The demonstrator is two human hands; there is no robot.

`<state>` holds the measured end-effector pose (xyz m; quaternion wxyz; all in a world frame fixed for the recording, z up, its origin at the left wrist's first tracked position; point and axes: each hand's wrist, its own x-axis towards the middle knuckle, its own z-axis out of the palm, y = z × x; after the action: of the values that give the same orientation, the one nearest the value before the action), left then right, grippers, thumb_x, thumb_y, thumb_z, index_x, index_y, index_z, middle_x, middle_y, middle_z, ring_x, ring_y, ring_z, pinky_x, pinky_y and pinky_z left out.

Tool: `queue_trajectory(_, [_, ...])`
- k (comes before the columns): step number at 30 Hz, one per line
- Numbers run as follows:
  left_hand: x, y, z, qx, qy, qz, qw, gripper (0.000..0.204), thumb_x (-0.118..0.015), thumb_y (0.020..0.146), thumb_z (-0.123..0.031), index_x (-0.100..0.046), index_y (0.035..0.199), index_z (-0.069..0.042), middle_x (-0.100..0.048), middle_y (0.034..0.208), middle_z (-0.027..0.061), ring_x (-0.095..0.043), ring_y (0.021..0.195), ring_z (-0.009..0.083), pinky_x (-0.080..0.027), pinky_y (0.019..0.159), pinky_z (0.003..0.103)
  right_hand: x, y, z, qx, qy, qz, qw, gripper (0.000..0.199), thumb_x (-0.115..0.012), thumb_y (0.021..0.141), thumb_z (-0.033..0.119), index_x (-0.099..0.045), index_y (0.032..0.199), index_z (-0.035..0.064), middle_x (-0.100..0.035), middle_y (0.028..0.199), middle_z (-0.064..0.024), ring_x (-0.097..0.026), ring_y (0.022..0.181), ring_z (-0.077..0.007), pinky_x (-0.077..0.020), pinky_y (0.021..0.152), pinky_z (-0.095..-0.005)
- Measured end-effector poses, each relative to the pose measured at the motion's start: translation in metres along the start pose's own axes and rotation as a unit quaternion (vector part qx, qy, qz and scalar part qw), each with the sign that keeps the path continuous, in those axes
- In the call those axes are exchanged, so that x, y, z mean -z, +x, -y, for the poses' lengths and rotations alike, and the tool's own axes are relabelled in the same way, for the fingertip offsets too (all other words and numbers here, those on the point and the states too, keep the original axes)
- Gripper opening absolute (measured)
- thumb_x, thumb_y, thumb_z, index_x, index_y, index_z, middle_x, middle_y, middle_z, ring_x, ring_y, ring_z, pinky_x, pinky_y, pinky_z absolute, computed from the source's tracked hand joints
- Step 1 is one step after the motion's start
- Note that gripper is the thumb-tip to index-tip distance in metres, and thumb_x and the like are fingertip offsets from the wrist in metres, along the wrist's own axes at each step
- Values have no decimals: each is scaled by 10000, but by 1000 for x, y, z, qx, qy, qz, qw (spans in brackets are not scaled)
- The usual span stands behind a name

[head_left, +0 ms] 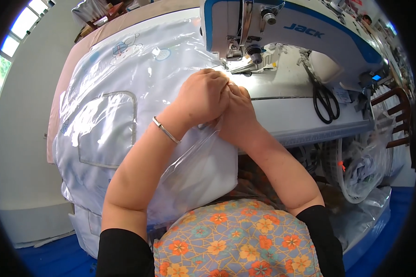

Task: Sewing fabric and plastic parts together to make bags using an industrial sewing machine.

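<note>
A large sheet of shiny, clear-coated white fabric [157, 69] with printed cartoon figures and a grey-edged pocket spreads over the table and drapes toward my lap. My left hand [205, 94] is closed on its edge, just in front of the needle area of a white and blue sewing machine [291, 32]. Pressed against it, my right hand [239, 108] also has its fingers closed on the fabric. Both sets of fingertips are partly hidden by the hands and the bright machine light.
Black-handled scissors [326, 101] lie on the machine bed at the right. Below the table edge hangs a white plastic basket [356, 171] holding scraps and clear film. A wooden chair [395, 115] stands at the far right. A pale wall [23, 152] rises on the left.
</note>
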<state>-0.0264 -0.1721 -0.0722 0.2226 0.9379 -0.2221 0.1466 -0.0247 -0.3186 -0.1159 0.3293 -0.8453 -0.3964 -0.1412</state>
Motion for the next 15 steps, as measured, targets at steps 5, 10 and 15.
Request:
queue_trajectory(5, [7, 7, -3, 13, 13, 48, 999, 293, -575, 809, -126, -694, 1017, 41, -701, 1018, 206, -636, 1035, 369, -497, 947, 418, -5, -2, 1, -34, -44, 47, 997, 437, -668, 813, 195, -623, 1239, 105, -622, 1267, -128, -476, 1304, -331, -324, 1110, -500])
queue_trajectory(10, [-3, 0, 2, 32, 25, 48, 998, 310, -567, 830, -144, -697, 1050, 32, -703, 1048, 202, -632, 1039, 369, -494, 950, 419, -4, -15, 8, -36, -52, 32, 997, 525, -633, 859, 243, -554, 1326, 17, -530, 1392, -220, -436, 1357, -383, -302, 1137, -557])
queue_trajectory(15, [-11, -3, -4, 52, 6, -12, 999, 325, -570, 869, -163, -683, 1109, 25, -685, 1138, 195, -621, 1075, 359, -474, 986, 421, 5, -8, -5, -24, -43, 67, 997, 551, -642, 845, 262, -556, 1304, -30, -539, 1366, -258, -450, 1333, -411, -321, 1123, -552])
